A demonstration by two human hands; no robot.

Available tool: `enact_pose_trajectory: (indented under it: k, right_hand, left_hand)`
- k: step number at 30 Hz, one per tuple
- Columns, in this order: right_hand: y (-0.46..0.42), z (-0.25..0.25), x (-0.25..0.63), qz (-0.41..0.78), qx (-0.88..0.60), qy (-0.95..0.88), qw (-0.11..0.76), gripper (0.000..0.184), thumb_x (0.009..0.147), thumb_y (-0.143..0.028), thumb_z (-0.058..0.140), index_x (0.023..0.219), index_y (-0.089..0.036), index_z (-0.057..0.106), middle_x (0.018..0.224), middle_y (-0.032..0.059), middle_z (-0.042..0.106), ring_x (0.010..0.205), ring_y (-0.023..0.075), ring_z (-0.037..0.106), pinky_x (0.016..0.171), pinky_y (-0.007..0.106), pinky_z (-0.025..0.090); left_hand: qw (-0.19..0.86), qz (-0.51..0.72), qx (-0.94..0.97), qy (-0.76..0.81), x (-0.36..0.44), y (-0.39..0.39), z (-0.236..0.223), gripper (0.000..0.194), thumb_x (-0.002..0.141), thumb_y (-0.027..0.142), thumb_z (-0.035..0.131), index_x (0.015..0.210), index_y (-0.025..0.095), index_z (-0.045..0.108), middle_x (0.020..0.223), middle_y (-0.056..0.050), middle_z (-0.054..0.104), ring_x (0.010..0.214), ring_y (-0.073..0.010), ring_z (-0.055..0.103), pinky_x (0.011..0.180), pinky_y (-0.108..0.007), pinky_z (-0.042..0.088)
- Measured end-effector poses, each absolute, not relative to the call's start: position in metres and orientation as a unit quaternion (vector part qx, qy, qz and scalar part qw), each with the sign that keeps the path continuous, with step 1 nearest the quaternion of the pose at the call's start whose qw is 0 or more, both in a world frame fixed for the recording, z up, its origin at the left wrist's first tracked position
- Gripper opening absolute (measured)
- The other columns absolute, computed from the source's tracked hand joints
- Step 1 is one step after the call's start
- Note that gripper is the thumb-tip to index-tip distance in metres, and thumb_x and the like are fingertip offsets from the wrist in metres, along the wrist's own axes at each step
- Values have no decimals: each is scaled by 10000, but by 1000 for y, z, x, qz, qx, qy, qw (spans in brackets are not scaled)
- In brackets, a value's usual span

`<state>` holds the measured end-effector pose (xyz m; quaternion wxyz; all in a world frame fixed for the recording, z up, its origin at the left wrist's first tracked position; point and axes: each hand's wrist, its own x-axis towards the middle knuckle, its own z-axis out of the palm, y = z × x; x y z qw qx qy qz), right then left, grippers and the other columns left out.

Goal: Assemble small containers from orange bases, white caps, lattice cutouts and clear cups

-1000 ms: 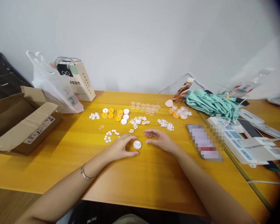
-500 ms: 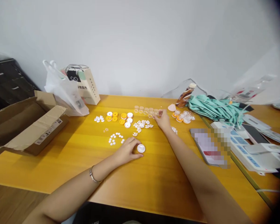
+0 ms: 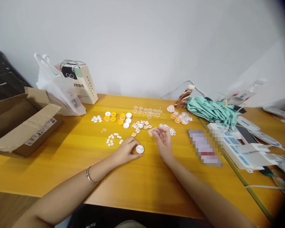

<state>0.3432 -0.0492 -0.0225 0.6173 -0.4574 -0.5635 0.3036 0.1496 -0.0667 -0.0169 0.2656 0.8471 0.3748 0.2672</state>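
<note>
Between the thumb and fingers of my left hand (image 3: 126, 151) is a round white plastic piece (image 3: 140, 149), held on the table. My right hand (image 3: 163, 142) pinches a small clear plastic cup (image 3: 152, 131), raised a little above the table to the right of the white piece. Behind the hands lie white openwork pieces (image 3: 141, 125), with more openwork pieces (image 3: 169, 129) behind my right hand. Several clear cups (image 3: 145, 111) stand in rows farther back. Left of my left hand are small white caps (image 3: 114, 138). Yellow and white discs (image 3: 121, 121) sit beyond them.
An open cardboard box (image 3: 26, 123), a plastic bag (image 3: 59, 91) and a paper bag (image 3: 85, 84) stand at left. On the right are orange-based clear-topped pieces (image 3: 180, 117), a drink bottle (image 3: 184, 96), a folded green umbrella (image 3: 211, 109), a phone (image 3: 204, 147) and a power strip (image 3: 237, 148).
My right hand has come back from the row of clear cups toward me, carrying one cup. My left hand stays on the white piece. The whole view has shifted slightly.
</note>
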Motion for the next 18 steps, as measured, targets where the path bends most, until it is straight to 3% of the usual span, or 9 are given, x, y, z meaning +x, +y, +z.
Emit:
enact_pose_trajectory:
  k: [4, 11, 18]
  right_hand:
    - [-85, -35, 334, 381, -410, -621, 549, 261, 811, -349, 563, 1028, -247, 460, 1004, 74, 579, 961, 187, 583, 890, 390, 475]
    - [-88, -31, 334, 319, -397, -730, 457, 237, 833, -264, 538, 1066, -245, 503, 1062, 76, 586, 1017, 203, 562, 935, 404, 443]
    - [-87, -31, 333, 312, -390, -751, 433, 221, 843, -240, 521, 1064, -246, 517, 1042, 65, 604, 1008, 195, 573, 924, 388, 453]
  left_hand:
    - [259, 272, 849, 372, 150, -67, -18, 288, 757, 335, 638, 990, 183, 565, 941, -53, 536, 872, -188, 508, 780, -312, 417]
    - [254, 272, 854, 364, 150, -66, -18, 272, 768, 318, 624, 994, 183, 556, 919, -50, 531, 860, -187, 503, 766, -309, 419]
    - [257, 279, 847, 372, 150, -66, -18, 223, 762, 318, 625, 912, 169, 553, 885, -43, 533, 846, -182, 507, 751, -301, 425]
